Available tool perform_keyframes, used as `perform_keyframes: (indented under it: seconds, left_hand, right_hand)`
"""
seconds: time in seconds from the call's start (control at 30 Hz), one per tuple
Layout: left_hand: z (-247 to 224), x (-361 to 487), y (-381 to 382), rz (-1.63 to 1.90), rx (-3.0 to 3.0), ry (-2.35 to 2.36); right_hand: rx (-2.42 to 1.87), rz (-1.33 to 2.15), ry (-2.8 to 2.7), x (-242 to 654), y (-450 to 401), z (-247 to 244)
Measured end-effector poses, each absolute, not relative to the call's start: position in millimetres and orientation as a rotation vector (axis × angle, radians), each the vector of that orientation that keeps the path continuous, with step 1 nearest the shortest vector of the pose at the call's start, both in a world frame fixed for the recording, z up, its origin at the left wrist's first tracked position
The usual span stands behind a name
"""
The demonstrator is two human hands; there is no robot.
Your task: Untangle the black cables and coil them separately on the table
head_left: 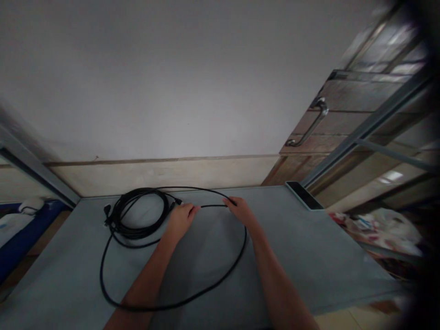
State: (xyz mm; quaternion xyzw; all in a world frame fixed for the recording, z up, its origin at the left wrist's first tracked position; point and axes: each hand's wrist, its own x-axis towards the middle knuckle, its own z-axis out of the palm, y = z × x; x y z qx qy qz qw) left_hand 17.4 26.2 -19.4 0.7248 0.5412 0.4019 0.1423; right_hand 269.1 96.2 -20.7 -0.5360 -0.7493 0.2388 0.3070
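Note:
A long black cable [206, 289] lies on a grey table [282, 256], with several turns coiled at the left and a wide loop sweeping round to the right. My left hand [182, 220] is closed on the cable just right of the coil. Its fingers pinch the near end of a short straight stretch. At the other end of that stretch, my right hand [239, 208] grips the cable with fingers together. Dark connectors [107, 211] show at the coil's left side, and another [178, 201] sits beside my left hand. The wide loop passes over my left forearm.
A dark-screened phone [305, 196] lies at the table's back right corner. Behind the table stands a pale wall [172, 91], with a wooden door and metal handle [312, 123] at the right. Plastic bags [385, 229] are beyond the right edge. Metal posts rise at both sides.

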Motion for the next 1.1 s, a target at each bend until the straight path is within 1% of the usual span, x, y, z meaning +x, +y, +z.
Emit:
perform_keyframes:
  seconds: [0.23,0.4,0.63,0.8,1.1]
  left_hand:
    - [-9.9,-9.1,29.7,1.284,1.978,1.554]
    - [-6.8,-30.3,27.9,1.458,1.793,1.557]
    - [7.3,-47.5,20.7,1.657,1.513,1.527]
    - [10.2,-61.3,19.1,1.715,1.658,1.616]
    - [8.4,-64.9,18.3,1.645,1.847,1.715]
  right_hand:
    - [-1.558,0.558,-1.761,301.8,108.0,-23.5]
    - [-1.633,0.504,-1.645,324.5,110.9,-27.7]
    - [-1.676,0.356,-1.582,330.3,111.2,-34.6]
    - [-1.693,0.307,-1.484,331.0,110.1,-34.1]
    - [-1.794,0.081,-1.247,331.4,105.6,-32.2]
